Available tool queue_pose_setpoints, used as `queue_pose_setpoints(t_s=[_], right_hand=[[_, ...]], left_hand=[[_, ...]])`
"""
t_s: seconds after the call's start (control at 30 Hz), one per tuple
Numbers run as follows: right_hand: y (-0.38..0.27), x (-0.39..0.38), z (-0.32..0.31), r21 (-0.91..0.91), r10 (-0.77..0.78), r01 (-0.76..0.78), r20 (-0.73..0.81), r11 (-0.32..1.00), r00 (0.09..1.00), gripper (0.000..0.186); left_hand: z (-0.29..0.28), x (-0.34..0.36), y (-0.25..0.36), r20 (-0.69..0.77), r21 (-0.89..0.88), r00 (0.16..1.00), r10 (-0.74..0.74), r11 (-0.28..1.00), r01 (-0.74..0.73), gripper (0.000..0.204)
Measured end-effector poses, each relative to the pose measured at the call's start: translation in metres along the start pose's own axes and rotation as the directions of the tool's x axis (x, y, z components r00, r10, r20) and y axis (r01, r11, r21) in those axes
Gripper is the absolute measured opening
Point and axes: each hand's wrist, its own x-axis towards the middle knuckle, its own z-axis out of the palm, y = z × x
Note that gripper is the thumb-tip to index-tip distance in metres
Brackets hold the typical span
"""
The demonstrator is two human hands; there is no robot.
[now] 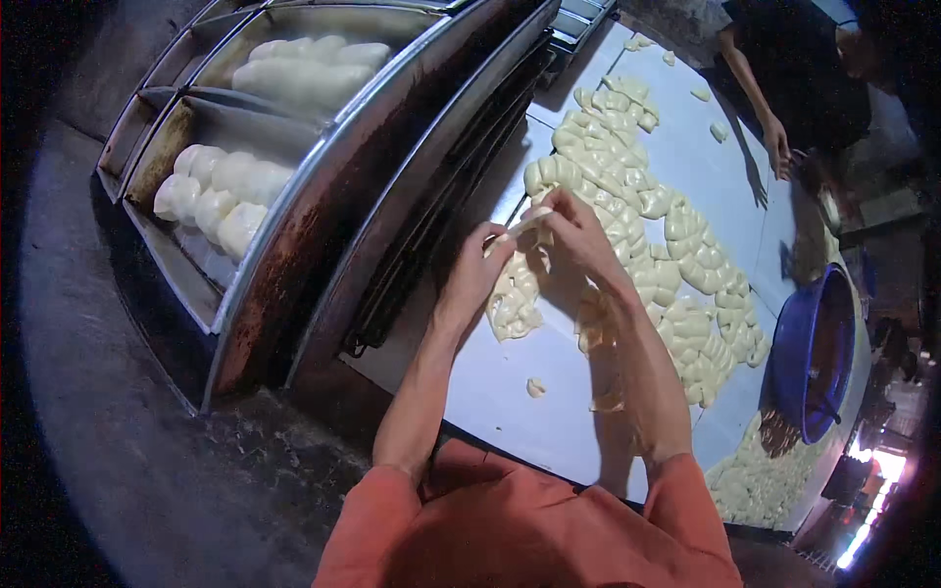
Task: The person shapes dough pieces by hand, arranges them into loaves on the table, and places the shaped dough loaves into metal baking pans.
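Observation:
Both my hands meet over the table, pinching a short strip of pale dough (529, 222) between them. My left hand (480, 260) has thumb and fingers closed on the strip's near left end. At the other end, my right hand (578, 235) grips it with bent fingers, which hide part of it. Many soft, glossy dough pieces (608, 147) lie crowded in a wide band running from the far end toward the near right. A smaller patch of dough (515, 306) sits just below my hands. One loose dough scrap (536, 387) rests nearer to me.
The white tabletop (490, 392) carries the dough. At left stand metal trays (323, 147) holding pale dough rolls (221, 191), with dark stacked trays (421, 225) beside the table. A blue basin (814, 353) stands at right, near pale crumbly material (769, 475). Another person's hand (777, 147) hangs at far right.

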Motion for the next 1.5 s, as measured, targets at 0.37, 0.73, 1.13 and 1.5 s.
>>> queue_pose_setpoints(t_s=[0.37,0.73,1.13,1.5], right_hand=[[-0.023,-0.016,0.004,0.185,0.157,-0.207,0.253,0.961,0.954,0.031],[-0.039,-0.056,-0.033,0.773,-0.100,0.052,0.015,0.632,0.995,0.040],[-0.035,-0.161,-0.048,0.408,0.293,-0.146,-0.326,0.901,0.899,0.030],[-0.008,-0.270,-0.094,0.477,0.139,0.299,-0.688,0.826,0.713,0.026]], left_hand=[[0.007,-0.010,0.013,-0.108,0.084,0.975,0.194,0.979,-0.186,0.018],[-0.001,-0.017,0.007,0.004,0.363,0.974,0.226,0.907,-0.212,0.043],[0.094,-0.070,0.076,0.302,0.042,0.931,0.203,0.973,-0.226,0.041],[0.231,-0.123,0.060,0.311,-0.337,0.784,0.537,0.834,-0.438,0.094]])
